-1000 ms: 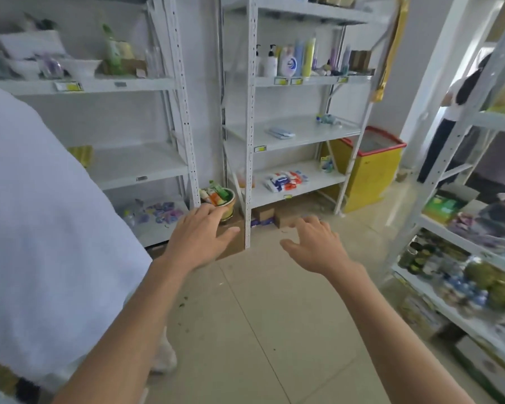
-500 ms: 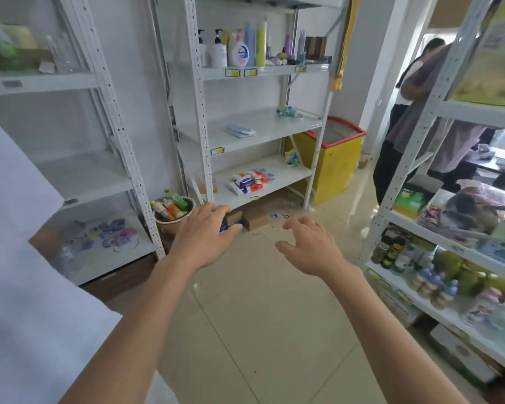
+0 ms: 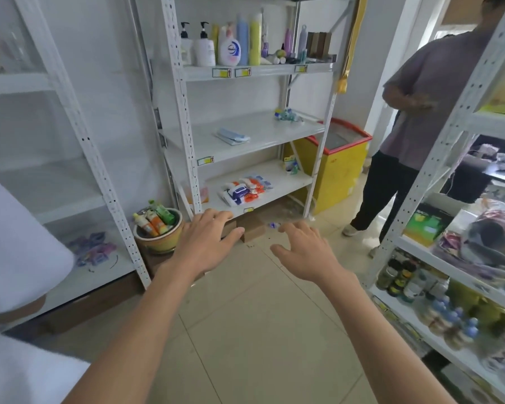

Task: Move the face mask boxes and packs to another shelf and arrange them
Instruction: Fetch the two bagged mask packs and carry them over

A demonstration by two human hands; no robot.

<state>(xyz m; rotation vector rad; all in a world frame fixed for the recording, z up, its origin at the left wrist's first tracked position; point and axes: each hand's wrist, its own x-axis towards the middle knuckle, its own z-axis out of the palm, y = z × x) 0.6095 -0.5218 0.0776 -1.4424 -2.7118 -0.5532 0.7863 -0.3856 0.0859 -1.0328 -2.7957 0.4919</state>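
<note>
Reaching forward: left hand [image 3: 203, 243] and right hand [image 3: 303, 252] both spread, empty. Face mask packs [image 3: 245, 192] lie on shelf [image 3: 277, 182] just beyond left fingertips, apart.

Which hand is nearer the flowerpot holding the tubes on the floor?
Left. The left hand hovers just right of the flowerpot, both hands empty; the right hand is farther right over the floor tiles.
</note>
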